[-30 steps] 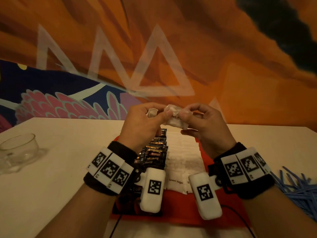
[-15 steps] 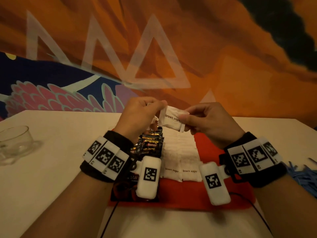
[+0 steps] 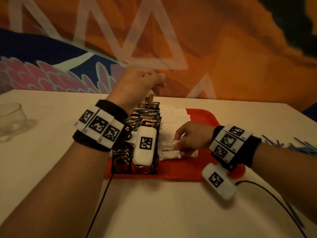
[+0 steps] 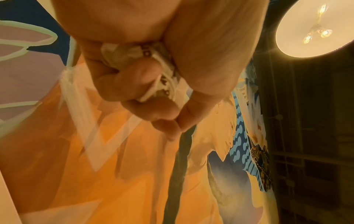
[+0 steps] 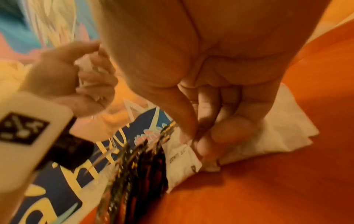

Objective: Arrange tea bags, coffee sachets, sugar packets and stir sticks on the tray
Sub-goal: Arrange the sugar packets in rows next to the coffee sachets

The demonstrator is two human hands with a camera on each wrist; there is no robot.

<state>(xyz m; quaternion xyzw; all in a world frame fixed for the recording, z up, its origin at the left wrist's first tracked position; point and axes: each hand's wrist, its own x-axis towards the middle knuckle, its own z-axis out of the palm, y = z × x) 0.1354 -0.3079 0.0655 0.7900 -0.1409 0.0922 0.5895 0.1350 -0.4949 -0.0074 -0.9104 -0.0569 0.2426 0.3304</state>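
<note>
head view: right hand (image 3: pixel 192 136) at frame centre pinches a sugar packet (image 3: pixel 169 145) at the near end of the white row on the red tray (image 3: pixel 202 115); left hand (image 3: pixel 135 86), upper centre, is closed round spare packets (image 3: pixel 151 92).
head view, materials: glossy dark coffee sachets (image 3: pixel 145 121) overlap left of the matte paper row; blue sticks (image 3: pixel 300 146) lie at right edge, off the tray.
left wrist view: fingers (image 4: pixel 134 78) curl tight on crumpled white printed packets (image 4: pixel 153 60), top centre.
right wrist view: thumb (image 5: pixel 231 130) and fingers nip a soft, pillowy packet (image 5: pixel 180 160), lower centre, on the smooth tray (image 5: pixel 268 189).
advice: lay it flat, edge overlapping its neighbour, in line with the row; release gently.
</note>
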